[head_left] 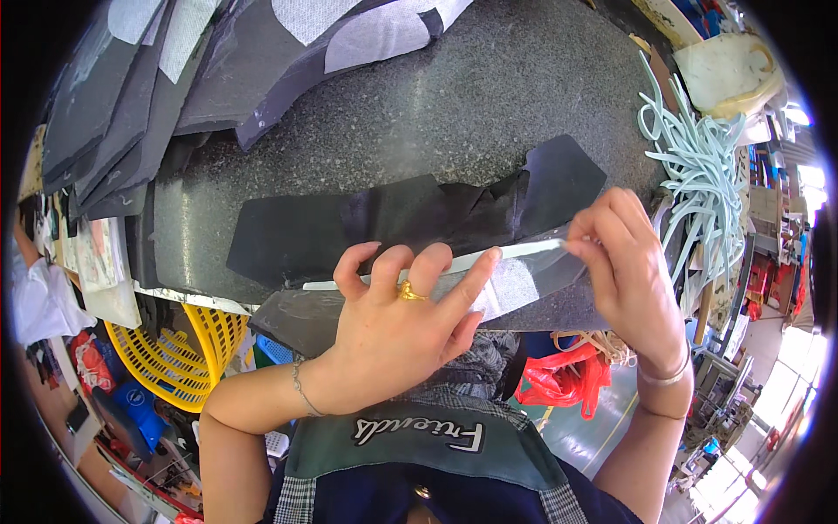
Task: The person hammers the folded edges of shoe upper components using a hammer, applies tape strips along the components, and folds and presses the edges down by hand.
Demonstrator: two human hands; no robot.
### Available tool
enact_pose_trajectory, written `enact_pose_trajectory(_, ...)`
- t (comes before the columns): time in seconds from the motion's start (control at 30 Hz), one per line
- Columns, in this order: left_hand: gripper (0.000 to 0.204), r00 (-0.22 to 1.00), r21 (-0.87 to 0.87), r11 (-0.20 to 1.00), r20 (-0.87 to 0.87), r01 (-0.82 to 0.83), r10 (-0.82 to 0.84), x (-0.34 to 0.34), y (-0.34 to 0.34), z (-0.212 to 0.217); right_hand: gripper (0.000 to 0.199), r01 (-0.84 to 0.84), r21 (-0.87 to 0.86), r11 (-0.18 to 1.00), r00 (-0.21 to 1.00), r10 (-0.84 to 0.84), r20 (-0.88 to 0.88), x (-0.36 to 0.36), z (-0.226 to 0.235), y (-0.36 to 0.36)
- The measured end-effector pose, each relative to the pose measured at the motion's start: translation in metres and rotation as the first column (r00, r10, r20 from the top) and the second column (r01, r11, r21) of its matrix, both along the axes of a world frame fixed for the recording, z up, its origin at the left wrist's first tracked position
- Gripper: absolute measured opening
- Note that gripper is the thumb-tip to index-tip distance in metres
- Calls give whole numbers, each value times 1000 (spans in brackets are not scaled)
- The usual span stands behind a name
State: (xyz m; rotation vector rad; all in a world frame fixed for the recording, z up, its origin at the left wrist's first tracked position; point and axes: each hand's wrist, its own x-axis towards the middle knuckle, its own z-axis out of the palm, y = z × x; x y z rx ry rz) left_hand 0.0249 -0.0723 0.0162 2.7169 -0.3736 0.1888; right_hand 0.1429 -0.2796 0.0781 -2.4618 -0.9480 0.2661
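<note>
A black, leather-like sheet piece [301,225] with a jagged upper edge lies on the speckled grey stone slab [384,122] in front of me. Along its near edge runs a narrow white strip [537,249]. My left hand [393,327] rests over this strip with fingers bent and spread, the fingertips touching it and the piece. At the strip's right end, my right hand [627,275] pinches it between thumb and fingers. Below the strip, a silvery-white fabric patch [511,290] shows on the near part of the dark material. My left hand covers the strip's middle.
Overlapping dark pieces with whitish patches [214,87] pile up at the far left. Pale blue strips [698,157] lie tangled at the right, near a whitish container [724,74]. A yellow basket [166,362] and a red plastic bag [567,380] sit below the slab's near edge.
</note>
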Motion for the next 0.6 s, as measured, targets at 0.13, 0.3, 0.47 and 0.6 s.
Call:
enact_pose_trajectory(0.13, 58, 1000, -18, 1000, -15, -4, 3, 1, -2, 3, 11, -60, -151, 987, 996, 69, 56, 14, -10, 1)
enact_pose_trajectory(0.3, 61, 1000, -24, 1000, -24, 4, -4, 5, -7, 6, 24, 175, -91, 980, 971, -187, -148, 31, -13, -8)
enact_pose_trajectory(0.47, 62, 998, -49, 998, -44, 48, -51, 11, 6, 3, 10, -584, -234, 777, 792, 483, -374, -18, 25, -32)
enact_pose_trajectory(0.6, 64, 987, -112, 984, -68, 139, -147, 16, 19, 16, 14, -506, -240, 828, 804, 353, -478, -40, 35, -12)
